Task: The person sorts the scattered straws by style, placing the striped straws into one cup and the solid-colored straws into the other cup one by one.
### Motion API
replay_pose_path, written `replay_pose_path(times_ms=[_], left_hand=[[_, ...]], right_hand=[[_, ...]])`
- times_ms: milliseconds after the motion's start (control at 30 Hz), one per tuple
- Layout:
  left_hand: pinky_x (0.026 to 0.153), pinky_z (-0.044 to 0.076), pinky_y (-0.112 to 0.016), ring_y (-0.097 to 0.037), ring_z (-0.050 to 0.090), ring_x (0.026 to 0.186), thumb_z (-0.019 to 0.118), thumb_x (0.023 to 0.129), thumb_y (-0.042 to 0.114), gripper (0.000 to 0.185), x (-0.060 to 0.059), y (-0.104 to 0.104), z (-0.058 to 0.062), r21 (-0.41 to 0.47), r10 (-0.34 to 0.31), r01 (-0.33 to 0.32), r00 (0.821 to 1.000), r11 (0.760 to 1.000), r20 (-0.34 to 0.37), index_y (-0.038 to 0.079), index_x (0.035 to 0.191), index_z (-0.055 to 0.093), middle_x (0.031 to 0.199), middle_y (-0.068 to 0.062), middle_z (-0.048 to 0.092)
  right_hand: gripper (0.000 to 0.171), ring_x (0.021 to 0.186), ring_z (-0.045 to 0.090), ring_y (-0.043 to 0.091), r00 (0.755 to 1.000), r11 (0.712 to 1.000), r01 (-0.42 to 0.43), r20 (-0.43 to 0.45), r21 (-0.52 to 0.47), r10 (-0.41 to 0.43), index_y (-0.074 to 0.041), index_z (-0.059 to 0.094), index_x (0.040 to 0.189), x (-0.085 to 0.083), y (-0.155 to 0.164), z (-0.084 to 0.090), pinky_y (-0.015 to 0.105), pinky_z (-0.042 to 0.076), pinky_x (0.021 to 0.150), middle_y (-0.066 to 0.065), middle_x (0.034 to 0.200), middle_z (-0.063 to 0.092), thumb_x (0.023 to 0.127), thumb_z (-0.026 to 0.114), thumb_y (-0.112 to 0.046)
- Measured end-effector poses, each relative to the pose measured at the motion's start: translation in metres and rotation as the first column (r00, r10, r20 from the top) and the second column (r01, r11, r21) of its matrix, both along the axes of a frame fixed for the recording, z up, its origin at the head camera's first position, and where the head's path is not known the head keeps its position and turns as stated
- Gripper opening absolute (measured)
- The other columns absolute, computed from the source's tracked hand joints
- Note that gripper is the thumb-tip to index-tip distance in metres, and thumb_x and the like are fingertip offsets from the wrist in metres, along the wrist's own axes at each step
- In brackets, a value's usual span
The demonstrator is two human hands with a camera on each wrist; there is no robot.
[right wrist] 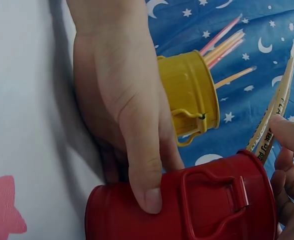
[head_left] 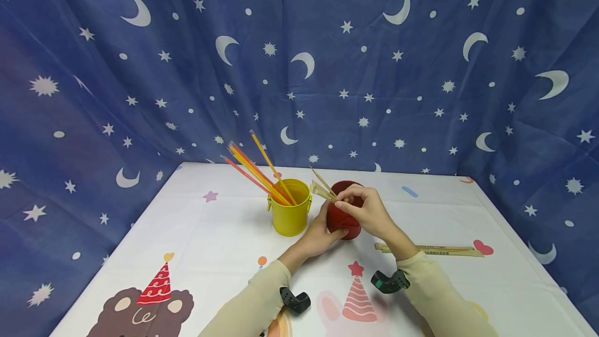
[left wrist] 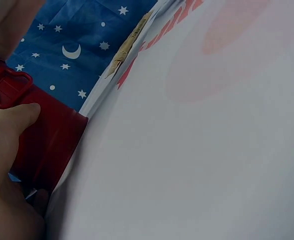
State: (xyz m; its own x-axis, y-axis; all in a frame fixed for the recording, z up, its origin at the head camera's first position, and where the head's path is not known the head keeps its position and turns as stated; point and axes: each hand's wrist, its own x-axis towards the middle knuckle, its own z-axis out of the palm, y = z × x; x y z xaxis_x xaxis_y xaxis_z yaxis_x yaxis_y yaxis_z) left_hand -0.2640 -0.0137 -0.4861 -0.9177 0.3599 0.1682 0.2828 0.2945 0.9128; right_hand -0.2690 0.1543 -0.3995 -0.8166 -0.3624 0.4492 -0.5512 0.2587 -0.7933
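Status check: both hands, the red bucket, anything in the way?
Left hand grips red bucket. Right hand pinches wrapped chopsticks over its rim. Yellow bucket close beside, not blocking.

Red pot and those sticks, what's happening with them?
A person steadies the red pot with the left hand, fingers round its side. The right hand pinches wrapped chopsticks over the pot's mouth. Beside it stands a yellow pot full of straws. More wrapped chopsticks lie on the table to the right.
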Motion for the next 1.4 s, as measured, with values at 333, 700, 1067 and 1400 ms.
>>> replay_pose_path(times_ms=[333,700,1067,1400], left_hand=[[0.125,0.033,-0.046,-0.025,0.042,0.148,0.069,0.094,0.026,0.09,-0.001,0.0,-0.001,-0.017,0.003,-0.003,1.0,1.0,-0.006,0.021,0.162,0.011,0.159,-0.009,0.042],[0.125,0.033,-0.045,-0.024,0.044,0.146,0.069,0.094,0.026,0.086,-0.001,0.002,0.0,-0.055,0.018,-0.018,1.0,0.998,-0.011,0.018,0.161,0.015,0.155,-0.009,0.046],[0.125,0.033,-0.045,-0.024,0.042,0.147,0.069,0.093,0.028,0.088,0.001,0.0,0.001,-0.045,0.021,-0.021,1.0,0.999,0.003,0.019,0.162,0.014,0.157,-0.008,0.044],[0.125,0.033,-0.045,-0.023,0.042,0.146,0.069,0.094,0.028,0.088,0.0,0.0,0.001,-0.027,0.012,-0.011,1.0,1.0,0.011,0.02,0.162,0.014,0.157,-0.007,0.044]], right_hand=[[0.012,0.078,0.053,0.011,0.999,0.996,0.034,-0.012,0.083,-0.033,-0.003,0.076,0.1,-0.002,0.006,0.002,0.02,0.049,0.067,0.009,0.084,0.065,0.089,0.076,-0.008],[0.016,0.085,0.054,0.012,0.993,0.985,0.115,-0.049,0.127,-0.109,-0.001,0.076,0.105,-0.005,0.023,0.011,0.022,0.047,0.074,0.01,0.098,0.071,0.094,0.071,-0.011],[0.018,0.088,0.056,0.011,0.984,0.977,0.17,-0.084,0.131,-0.16,0.001,0.075,0.108,-0.01,0.037,0.017,0.029,0.048,0.082,0.008,0.091,0.069,0.095,0.069,-0.011],[0.017,0.09,0.053,0.011,0.98,0.976,0.185,-0.091,0.118,-0.175,-0.001,0.075,0.109,-0.012,0.045,0.02,0.038,0.045,0.086,0.01,0.091,0.068,0.097,0.067,-0.01]])
